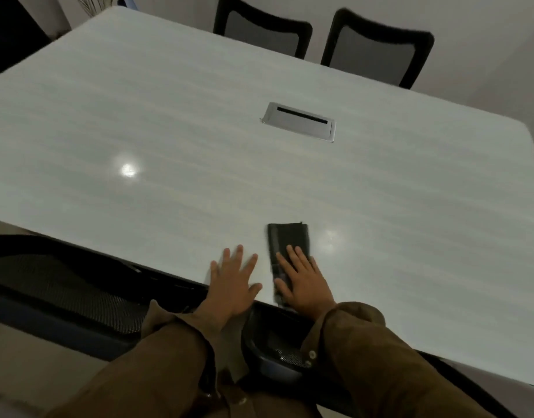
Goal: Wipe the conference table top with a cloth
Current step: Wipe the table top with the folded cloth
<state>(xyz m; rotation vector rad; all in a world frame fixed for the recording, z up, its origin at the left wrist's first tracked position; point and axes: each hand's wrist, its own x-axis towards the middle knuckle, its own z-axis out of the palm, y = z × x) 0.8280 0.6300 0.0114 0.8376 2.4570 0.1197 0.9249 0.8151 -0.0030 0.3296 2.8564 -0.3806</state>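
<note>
1. A pale, glossy, wood-grained rectangular conference table top (169,116) is filling most of the view and running away toward a light wall. A round lamp reflection (128,169) is shining on its left half.
2. A black mesh office chair (57,285) is sitting tucked against the near edge at the left. A second dark chair back (278,351) is showing between the person's arms and the table.
3. 2 black-framed chairs with grey backs are standing side by side at the far edge: the left far chair (261,37) and the right far chair (377,48).
4. A silver rectangular cable hatch (299,122) is sitting flush in the middle of the table, well apart from both hands.
5. A dark folded cloth (287,236) is lying flat by the near edge, right of centre.
6. The right hand (302,282) is pressing flat on the cloth's near half with its fingers straight, not curling round it.
7. The left hand (232,282) is resting flat on bare table just beside the cloth, fingers spread, holding nothing.
</note>
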